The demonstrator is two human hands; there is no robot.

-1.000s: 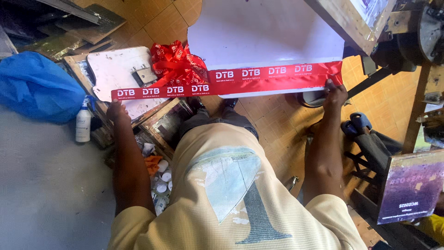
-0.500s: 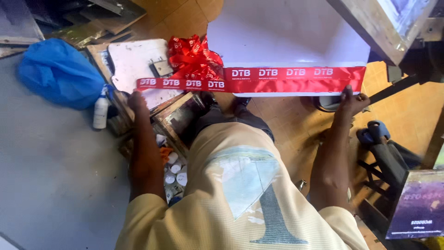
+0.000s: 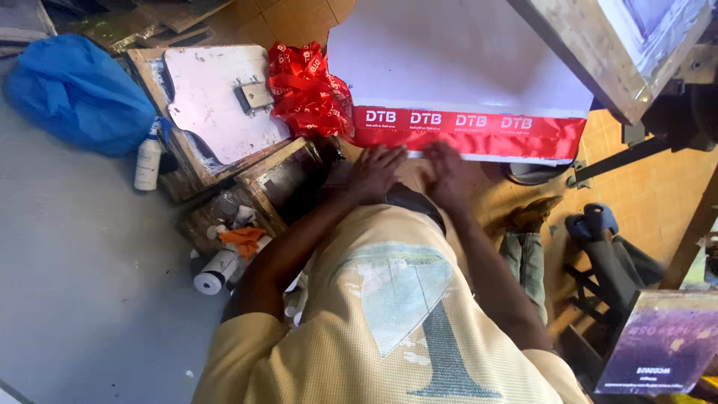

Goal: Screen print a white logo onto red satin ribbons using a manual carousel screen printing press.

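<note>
A white board (image 3: 449,60) lies in front of me with a red printed ribbon (image 3: 471,136) stretched flat along its near edge. The rest of the ribbon is bunched in a heap (image 3: 307,90) at the board's left corner. My left hand (image 3: 378,170) rests with its fingers spread at the ribbon's lower edge, near the middle. Right beside it, my right hand (image 3: 446,168) is blurred, its fingers stretched out onto the same edge. Neither hand grips anything that I can see.
A wooden frame with a white paddle-shaped panel (image 3: 209,101) lies to the left, next to a blue plastic bag (image 3: 75,90) and a white bottle (image 3: 148,161). A tape roll (image 3: 217,271) and small clutter sit below. A wooden screen frame (image 3: 598,52) overhangs at the upper right.
Both hands have come in from the ribbon's two far ends to its middle. The ribbon's left part is now slack and heaped, and the view has shifted.
</note>
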